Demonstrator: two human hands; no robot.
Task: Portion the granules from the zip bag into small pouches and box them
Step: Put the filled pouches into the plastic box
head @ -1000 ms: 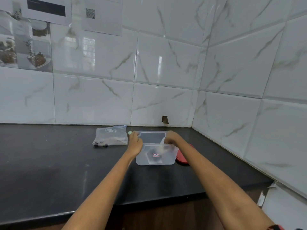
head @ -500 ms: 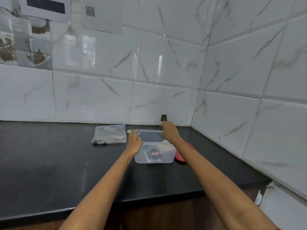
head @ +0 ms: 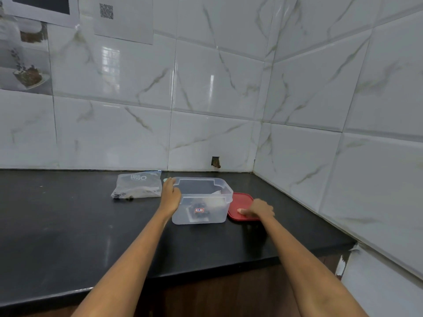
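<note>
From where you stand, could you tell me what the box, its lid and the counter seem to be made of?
The box looks like translucent, slightly frosted plastic: its contents show hazily through the walls. The lid appears to be opaque red plastic with a smooth matte face and raised rim. The counter seems to be polished black stone, perhaps granite, since it gives soft reflections; laminate cannot be ruled out.

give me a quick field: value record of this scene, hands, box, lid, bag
surface: black countertop in a tiled corner
box: clear plastic container, open, pouches with dark contents inside
lid: red lid flat on the counter, right of the container
bag: clear zip bag lying left of the container, dark granules at its lower edge
left hand: left hand on the container's left rim
right hand: right hand resting on the red lid
</note>
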